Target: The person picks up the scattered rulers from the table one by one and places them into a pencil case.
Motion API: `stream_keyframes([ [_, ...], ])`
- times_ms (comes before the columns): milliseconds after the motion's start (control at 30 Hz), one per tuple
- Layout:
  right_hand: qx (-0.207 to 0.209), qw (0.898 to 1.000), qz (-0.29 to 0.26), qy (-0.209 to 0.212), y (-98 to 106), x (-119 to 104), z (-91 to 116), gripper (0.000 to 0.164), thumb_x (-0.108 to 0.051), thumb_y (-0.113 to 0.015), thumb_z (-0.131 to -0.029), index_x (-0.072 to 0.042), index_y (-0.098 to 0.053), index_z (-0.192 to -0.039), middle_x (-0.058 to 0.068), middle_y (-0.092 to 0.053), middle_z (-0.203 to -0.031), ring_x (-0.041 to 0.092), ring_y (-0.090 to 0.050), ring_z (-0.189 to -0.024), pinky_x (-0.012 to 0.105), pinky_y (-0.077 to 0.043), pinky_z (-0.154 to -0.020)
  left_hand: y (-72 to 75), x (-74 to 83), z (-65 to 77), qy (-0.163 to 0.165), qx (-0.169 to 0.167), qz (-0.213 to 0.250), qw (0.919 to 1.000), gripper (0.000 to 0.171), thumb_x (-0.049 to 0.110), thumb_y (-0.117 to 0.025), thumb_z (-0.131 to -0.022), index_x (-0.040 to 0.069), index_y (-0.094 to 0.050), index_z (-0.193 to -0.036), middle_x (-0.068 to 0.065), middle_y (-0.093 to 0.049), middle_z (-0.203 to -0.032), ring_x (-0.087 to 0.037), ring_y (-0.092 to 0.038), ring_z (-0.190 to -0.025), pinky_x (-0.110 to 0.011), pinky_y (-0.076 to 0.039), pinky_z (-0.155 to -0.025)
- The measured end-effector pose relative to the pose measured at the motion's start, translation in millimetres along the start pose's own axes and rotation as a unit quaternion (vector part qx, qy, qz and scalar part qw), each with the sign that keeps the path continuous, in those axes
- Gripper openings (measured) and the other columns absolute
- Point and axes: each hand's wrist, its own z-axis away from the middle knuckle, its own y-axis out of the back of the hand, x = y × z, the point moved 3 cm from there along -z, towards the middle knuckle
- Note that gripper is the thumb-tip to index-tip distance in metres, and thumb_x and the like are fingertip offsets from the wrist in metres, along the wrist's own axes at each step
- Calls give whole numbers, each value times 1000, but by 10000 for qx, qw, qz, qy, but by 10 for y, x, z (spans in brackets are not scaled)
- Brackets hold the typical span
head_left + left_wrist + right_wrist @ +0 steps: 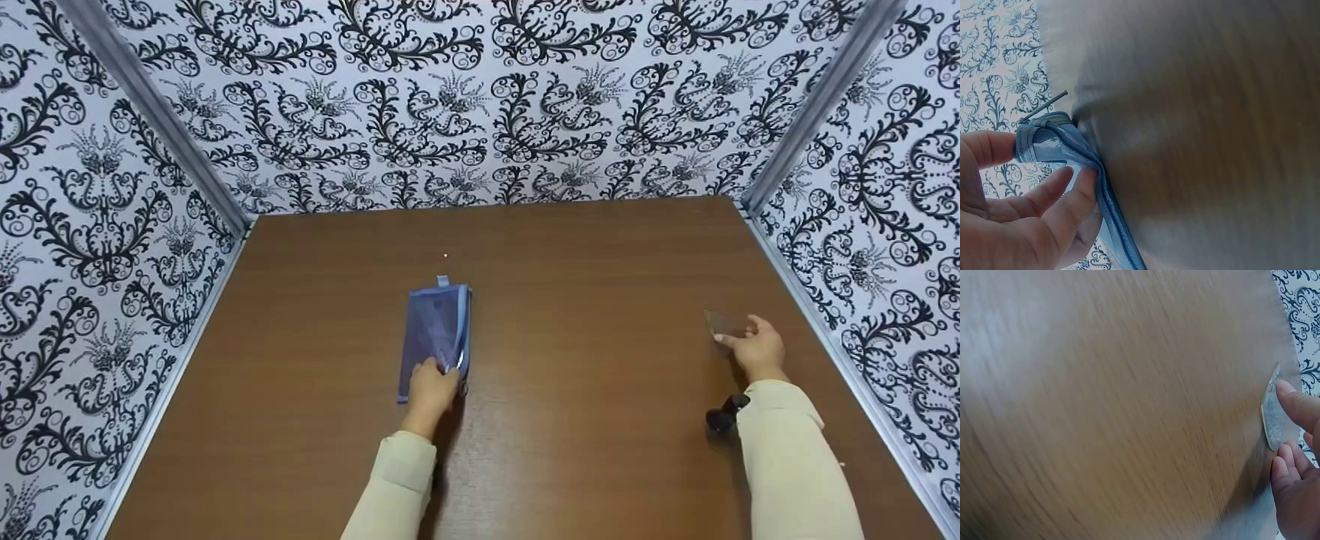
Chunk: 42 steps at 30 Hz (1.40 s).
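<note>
A blue see-through pouch [431, 322] with a zip lies on the brown table, its small loop tab pointing to the far side. My left hand [433, 386] grips the pouch's near right part at the zip edge. Up close in the left wrist view, the pouch's blue edging [1109, 197] bends between the fingers and a zip pull [1044, 106] sticks out. Over at the right, my right hand [759, 349] pinches a thin clear plate [720, 322] with a pointed corner. Thumb and fingertips hold this plate by its side in the right wrist view, its pale edge facing the table.
The wooden tabletop [585, 315] is bounded by black-and-white patterned walls [480, 97] at the back and both sides, with grey metal strips [817, 105] at the corners. A black device [726, 415] sits at the right wrist. A tiny white speck [445, 256] lies beyond the pouch.
</note>
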Motion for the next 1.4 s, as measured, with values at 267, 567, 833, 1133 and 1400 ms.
stream_keyframes([
  [267,-231,9995,205,7,7,-54,2,79,-9,-67,-87,12,-19,-146,40,-28,-143,51,-29,-134,55,-29,-108,15,11,5,-61,73,-11,10000,22,16,-60,-81,-5,-60,-89,-22,-57,-90,-39,-59,-88,-48,-47,-80],
  [567,-238,9981,556,82,-13,-48,-6,77,-10,-66,-86,17,-23,-143,42,-34,-138,53,-35,-128,57,-32,-105,6,3,10,0,-10,9,10000,21,16,-60,-82,-4,-59,-88,-22,-57,-92,-38,-58,-88,-49,-47,-79],
  [833,-292,9971,709,3,-10,-101,0,73,-10,-66,-86,19,-27,-140,42,-35,-137,53,-37,-126,56,-35,-103,-1,-3,3,87,-84,-33,9999,21,17,-59,-82,-3,-59,-90,-21,-56,-93,-37,-57,-88,-48,-47,-80],
  [1133,-354,9975,604,-27,-12,-119,-8,73,-8,-65,-84,20,-26,-140,43,-34,-138,54,-38,-125,55,-37,-101,-8,-6,1,182,-132,-51,9997,21,17,-58,-82,-2,-59,-91,-21,-55,-95,-37,-58,-88,-47,-48,-79],
  [1400,-232,9991,341,-131,-18,-87,-22,72,-5,-66,-84,18,-28,-140,41,-34,-139,51,-41,-123,54,-39,-99,-15,2,-5,206,-130,-22,9997,20,17,-58,-82,-2,-59,-91,-21,-55,-96,-37,-58,-88,-47,-48,-79],
])
